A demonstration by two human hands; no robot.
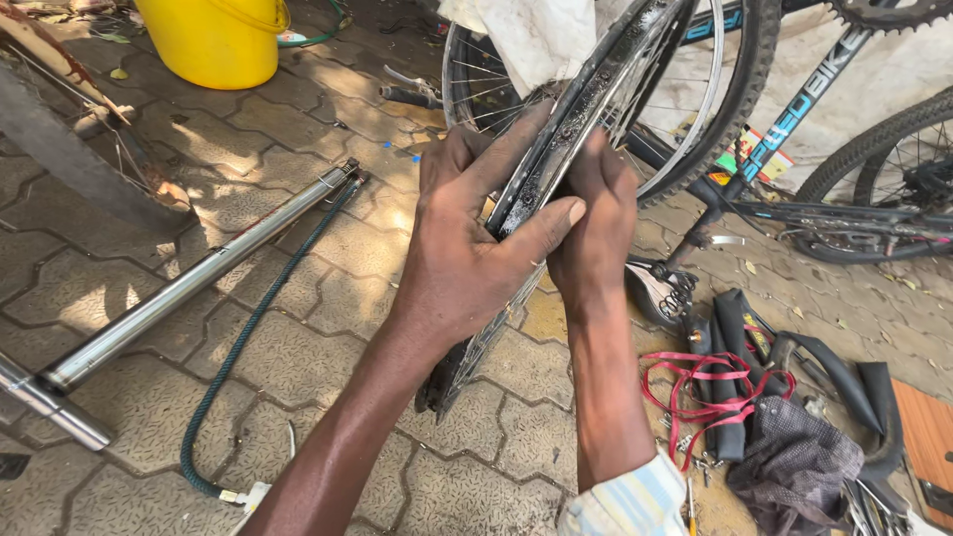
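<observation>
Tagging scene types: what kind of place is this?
Likely an outdoor roadside bicycle repair spot: paved ground, an upturned bicycle, a floor pump, loose inner tubes, and both hands on a wheel rim.

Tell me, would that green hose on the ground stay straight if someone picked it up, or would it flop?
The green hose would probably flop: it is thin and already lies in a loose curve over the paving. It looks light for its length. The metal pump tube that it runs from looks stiff and heavier, so the hose would likely tug against it. Neither the left hand nor the right hand touches it.
</observation>
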